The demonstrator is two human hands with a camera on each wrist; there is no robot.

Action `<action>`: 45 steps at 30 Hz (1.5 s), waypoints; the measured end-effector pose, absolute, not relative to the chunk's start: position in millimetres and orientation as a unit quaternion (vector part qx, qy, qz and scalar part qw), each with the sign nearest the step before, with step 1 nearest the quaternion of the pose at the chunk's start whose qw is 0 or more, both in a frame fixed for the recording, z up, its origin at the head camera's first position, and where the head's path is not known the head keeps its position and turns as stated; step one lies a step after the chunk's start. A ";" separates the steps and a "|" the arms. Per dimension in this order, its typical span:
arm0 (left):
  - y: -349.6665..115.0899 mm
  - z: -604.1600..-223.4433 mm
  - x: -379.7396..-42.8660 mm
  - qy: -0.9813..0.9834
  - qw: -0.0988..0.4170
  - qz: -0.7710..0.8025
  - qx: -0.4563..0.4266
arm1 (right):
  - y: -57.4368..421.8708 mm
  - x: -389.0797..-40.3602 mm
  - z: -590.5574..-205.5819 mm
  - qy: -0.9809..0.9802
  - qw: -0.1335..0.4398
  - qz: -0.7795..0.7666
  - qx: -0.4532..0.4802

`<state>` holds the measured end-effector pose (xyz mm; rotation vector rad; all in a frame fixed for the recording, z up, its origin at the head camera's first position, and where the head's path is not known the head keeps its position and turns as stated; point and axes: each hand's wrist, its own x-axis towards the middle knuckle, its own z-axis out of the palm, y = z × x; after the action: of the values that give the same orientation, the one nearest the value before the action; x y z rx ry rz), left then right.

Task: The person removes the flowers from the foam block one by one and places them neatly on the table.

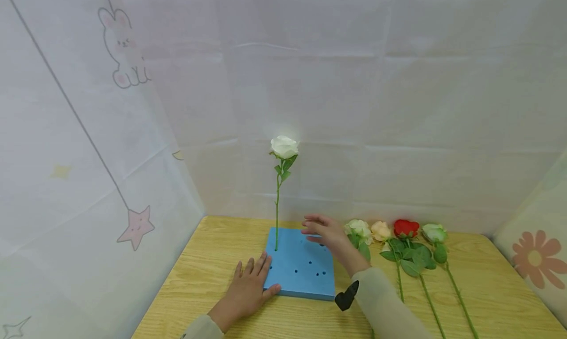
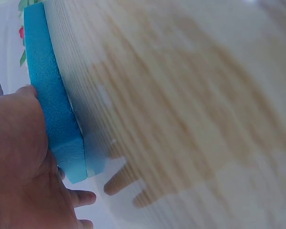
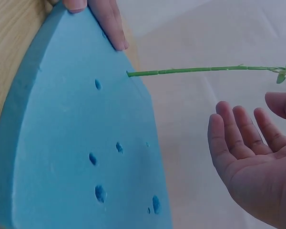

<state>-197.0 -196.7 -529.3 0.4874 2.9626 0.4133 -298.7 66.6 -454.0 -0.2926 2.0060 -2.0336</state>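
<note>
A blue foam board (image 1: 305, 275) with several holes lies flat on the wooden table. One white rose (image 1: 284, 147) stands upright in it, its green stem (image 3: 195, 70) sunk in a hole near the board's left edge. My left hand (image 1: 249, 290) rests at the board's near left corner, fingers straight along the side and thumb over the front edge. My right hand (image 1: 328, 235) hovers above the board's far right part, to the right of the stem. In the right wrist view its fingers are spread and relaxed, with nothing in them.
To the right of the board lie a cream rose (image 1: 360, 229), a peach rose (image 1: 381, 231), a red rose (image 1: 406, 228) and a pale green rose (image 1: 434, 233), stems toward me. A white printed cloth (image 1: 310, 107) hangs behind and beside the table (image 1: 186, 280).
</note>
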 end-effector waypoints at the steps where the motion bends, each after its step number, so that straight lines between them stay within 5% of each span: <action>1: -197.0 -529.3 -197.1 0.976 0.055 0.136 0.161 | 64.2 -299.8 -454.0 0.692 0.135 -0.702 -0.101; 45: -196.6 -535.3 -200.7 0.977 0.057 0.129 0.158 | -7.4 -333.5 -457.6 0.677 0.137 -0.716 -0.100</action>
<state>-200.7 -196.6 -535.3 0.4793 2.9632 0.3897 -333.5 -7.4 -457.6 -0.2880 1.9582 -2.0725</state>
